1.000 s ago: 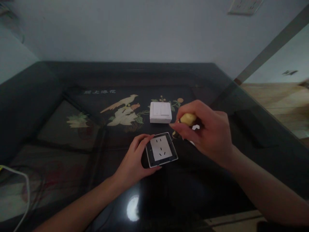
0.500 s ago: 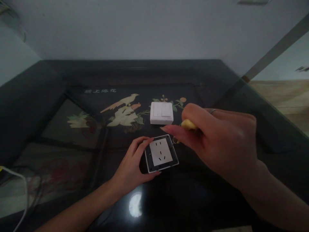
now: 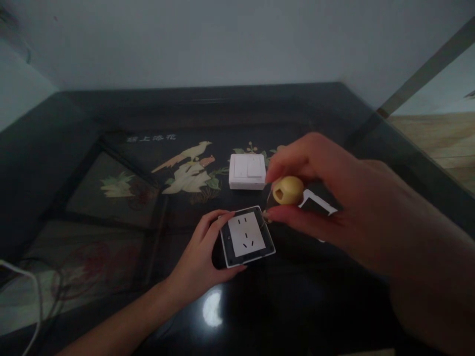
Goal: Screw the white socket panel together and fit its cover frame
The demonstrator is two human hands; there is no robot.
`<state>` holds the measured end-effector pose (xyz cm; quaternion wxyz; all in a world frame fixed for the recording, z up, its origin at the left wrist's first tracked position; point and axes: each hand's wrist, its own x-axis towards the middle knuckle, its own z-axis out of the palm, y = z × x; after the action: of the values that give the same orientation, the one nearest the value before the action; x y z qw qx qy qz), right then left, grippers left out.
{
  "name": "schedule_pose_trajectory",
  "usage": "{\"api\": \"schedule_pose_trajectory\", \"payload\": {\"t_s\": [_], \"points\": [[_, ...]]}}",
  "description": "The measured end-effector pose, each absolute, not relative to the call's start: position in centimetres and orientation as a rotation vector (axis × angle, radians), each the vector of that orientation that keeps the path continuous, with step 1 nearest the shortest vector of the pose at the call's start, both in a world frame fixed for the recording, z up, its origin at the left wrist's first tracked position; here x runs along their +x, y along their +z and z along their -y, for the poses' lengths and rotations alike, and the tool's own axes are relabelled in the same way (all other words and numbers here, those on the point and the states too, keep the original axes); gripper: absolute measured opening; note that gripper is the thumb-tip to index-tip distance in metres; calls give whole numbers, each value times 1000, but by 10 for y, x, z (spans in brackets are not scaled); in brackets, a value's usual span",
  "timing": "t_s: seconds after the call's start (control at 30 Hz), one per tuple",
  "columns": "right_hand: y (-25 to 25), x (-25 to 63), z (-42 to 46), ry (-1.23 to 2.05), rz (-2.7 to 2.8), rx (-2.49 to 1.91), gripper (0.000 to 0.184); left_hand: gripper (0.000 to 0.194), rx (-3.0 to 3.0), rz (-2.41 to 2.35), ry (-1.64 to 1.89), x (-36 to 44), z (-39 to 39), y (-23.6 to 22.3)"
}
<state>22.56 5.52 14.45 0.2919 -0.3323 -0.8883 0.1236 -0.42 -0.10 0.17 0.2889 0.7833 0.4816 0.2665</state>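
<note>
A white wall socket (image 3: 246,234) with a dark inner frame lies face up on the black table, its outer cover off. My left hand (image 3: 208,244) grips its left side, thumb at the near edge and fingers at the far corner. Above and right of it, my right hand (image 3: 319,188) is closed around a screwdriver (image 3: 291,190) with a yellow handle. The thin shaft slants down to the socket's right edge; the exact spot of its tip is hard to make out. A white cover frame (image 3: 318,200) shows partly behind my right hand.
A white switch box (image 3: 247,171) sits just beyond the socket. The glossy black table (image 3: 237,306) has inlaid birds and flowers and reaches a pale wall (image 3: 208,44). A white cable (image 3: 38,291) hangs at the lower left.
My right hand has turned, its knuckles moving up and right, and more of the yellow handle shows. The cover frame has come into sight. My left hand keeps its grip on the socket.
</note>
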Motion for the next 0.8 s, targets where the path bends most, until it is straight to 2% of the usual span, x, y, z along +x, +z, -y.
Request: {"api": "schedule_pose_trajectory", "payload": {"t_s": [0.07,0.23,0.37,0.5,0.6,0.7,0.8], "points": [[146,229,-54,325,2388,-890,6,85,2086,-1285,718,-5,1,1],[143,224,-46,34,2353,-1009,27,84,2058,-1304,697,-6,1,0],[140,216,-40,-136,2264,-1095,26,82,2070,-1285,726,-5,0,0],[146,222,-41,56,2292,-1020,20,83,2071,-1280,716,-6,0,0],[152,231,-44,252,2383,-885,28,85,2069,-1273,704,-6,0,0],[152,231,-46,279,2406,-829,31,85,2081,-1271,707,-6,0,0],[146,222,-44,203,2321,-870,24,85,2095,-1278,706,-6,0,1]]}}
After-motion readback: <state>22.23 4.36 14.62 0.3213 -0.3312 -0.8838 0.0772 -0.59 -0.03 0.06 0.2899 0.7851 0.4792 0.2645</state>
